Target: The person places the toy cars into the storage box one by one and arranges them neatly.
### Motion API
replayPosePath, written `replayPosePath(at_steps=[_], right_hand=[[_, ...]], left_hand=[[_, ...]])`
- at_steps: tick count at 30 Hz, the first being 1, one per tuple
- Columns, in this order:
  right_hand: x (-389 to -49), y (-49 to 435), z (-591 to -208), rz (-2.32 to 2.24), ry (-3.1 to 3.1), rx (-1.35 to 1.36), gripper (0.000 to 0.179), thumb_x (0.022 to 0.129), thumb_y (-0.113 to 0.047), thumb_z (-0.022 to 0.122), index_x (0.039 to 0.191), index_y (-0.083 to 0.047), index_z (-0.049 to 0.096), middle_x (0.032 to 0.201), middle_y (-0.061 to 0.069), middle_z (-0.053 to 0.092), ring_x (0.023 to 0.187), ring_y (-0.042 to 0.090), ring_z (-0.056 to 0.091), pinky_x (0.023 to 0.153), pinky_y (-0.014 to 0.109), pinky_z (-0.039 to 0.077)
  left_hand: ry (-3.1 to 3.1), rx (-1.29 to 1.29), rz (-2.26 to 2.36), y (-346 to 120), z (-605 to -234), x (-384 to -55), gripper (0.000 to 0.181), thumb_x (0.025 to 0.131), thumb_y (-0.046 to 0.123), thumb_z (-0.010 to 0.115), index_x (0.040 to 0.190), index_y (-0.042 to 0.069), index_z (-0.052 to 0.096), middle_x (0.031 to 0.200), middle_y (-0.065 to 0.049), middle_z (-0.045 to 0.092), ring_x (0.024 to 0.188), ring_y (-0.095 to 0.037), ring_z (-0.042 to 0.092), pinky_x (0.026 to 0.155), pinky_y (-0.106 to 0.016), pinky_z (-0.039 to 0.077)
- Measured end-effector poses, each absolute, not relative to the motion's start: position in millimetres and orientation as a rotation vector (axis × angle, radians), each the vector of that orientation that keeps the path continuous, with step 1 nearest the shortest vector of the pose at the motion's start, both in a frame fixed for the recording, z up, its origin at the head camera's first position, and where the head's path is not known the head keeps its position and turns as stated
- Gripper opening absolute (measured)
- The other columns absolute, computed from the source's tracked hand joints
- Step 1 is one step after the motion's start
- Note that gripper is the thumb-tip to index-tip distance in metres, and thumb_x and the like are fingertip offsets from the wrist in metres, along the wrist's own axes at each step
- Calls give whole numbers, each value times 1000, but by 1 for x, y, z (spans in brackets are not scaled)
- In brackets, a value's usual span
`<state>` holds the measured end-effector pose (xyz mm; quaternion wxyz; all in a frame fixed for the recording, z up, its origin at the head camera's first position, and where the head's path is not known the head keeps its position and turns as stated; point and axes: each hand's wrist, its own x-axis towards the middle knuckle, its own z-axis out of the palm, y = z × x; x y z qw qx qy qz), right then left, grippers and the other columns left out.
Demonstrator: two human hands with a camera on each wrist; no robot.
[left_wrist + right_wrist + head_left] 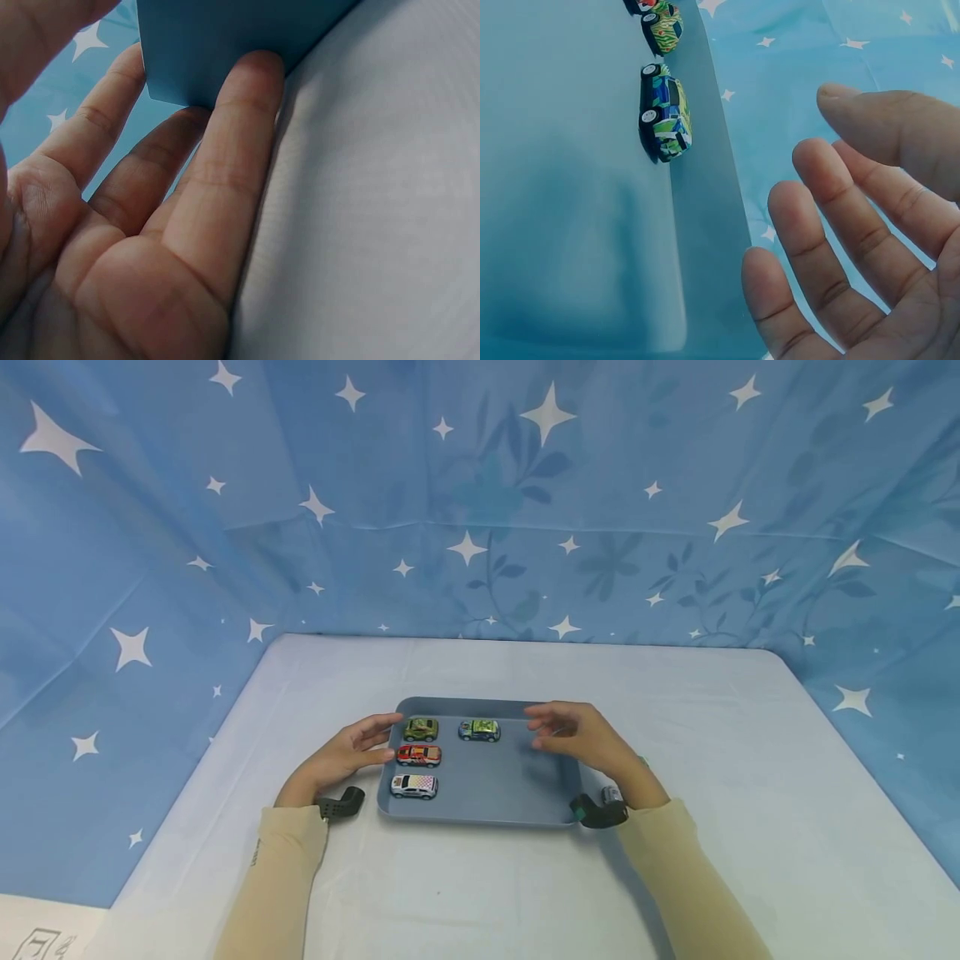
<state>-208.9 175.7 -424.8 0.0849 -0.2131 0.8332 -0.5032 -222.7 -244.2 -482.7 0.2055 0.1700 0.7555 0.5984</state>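
Note:
A grey-blue tray (495,789) lies on the table with several toy cars in it. Down its left side run a green toy car (422,729), a red toy car (418,755) and a white toy car (414,787). One blue-and-green toy car (479,730) stands near the far wall, right of the green one. My left hand (341,755) is at the tray's left edge; in the left wrist view its straight fingertips rest against the outer wall. Over the tray's right end hovers my right hand (583,735), fingers loosely bent, holding nothing.
Beyond the tray's right side, partly hidden by my right wrist, sits a small silvery toy car (612,794). A bit of green shows behind that forearm. White cloth covers the table (450,893), and a blue star-patterned curtain (420,577) hangs behind it.

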Motion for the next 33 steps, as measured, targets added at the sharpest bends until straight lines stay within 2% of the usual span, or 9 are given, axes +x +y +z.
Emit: replayPosePath(at_steps=[7, 18, 21, 27, 33], right_hand=[[-205, 181, -424, -1542, 2471, -610, 46, 98, 0, 78, 140, 12, 65, 123, 30, 73, 106, 24, 70, 96, 32, 57], [-202, 197, -425, -1591, 2470, -643, 46, 98, 0, 77, 140, 12, 64, 124, 32, 72, 103, 10, 69, 95, 28, 57], [-201, 202, -424, -1577, 2485, -645, 45, 98, 0, 77, 140, 11, 65, 125, 32, 72, 106, 13, 70, 96, 28, 57], [-199, 211, -422, -1554, 2511, -652, 45, 98, 2, 76, 140, 12, 65, 124, 33, 72, 113, 36, 71, 97, 27, 57], [-196, 219, -422, -1537, 2540, -666, 44, 98, 3, 75, 140, 13, 65, 123, 30, 73, 117, 44, 69, 100, 30, 57]], left_hand=[[2106, 484, 1664, -244, -484, -223, 71, 106, 14, 71, 166, -2, 37, 172, -27, 32, 158, -51, 30, 123, -66, 34], [2109, 472, 1661, -243, -483, -223, 71, 105, 15, 72, 165, -1, 38, 172, -27, 33, 158, -51, 31, 123, -66, 33], [2110, 474, 1662, -243, -483, -223, 71, 105, 15, 72, 165, -2, 37, 172, -27, 32, 157, -52, 31, 123, -67, 33], [2115, 468, 1654, -243, -484, -224, 72, 105, 16, 72, 166, -2, 37, 172, -27, 31, 158, -52, 29, 123, -67, 33], [2115, 455, 1651, -245, -484, -223, 74, 105, 17, 73, 166, -1, 36, 173, -27, 30, 159, -53, 26, 123, -68, 31]])
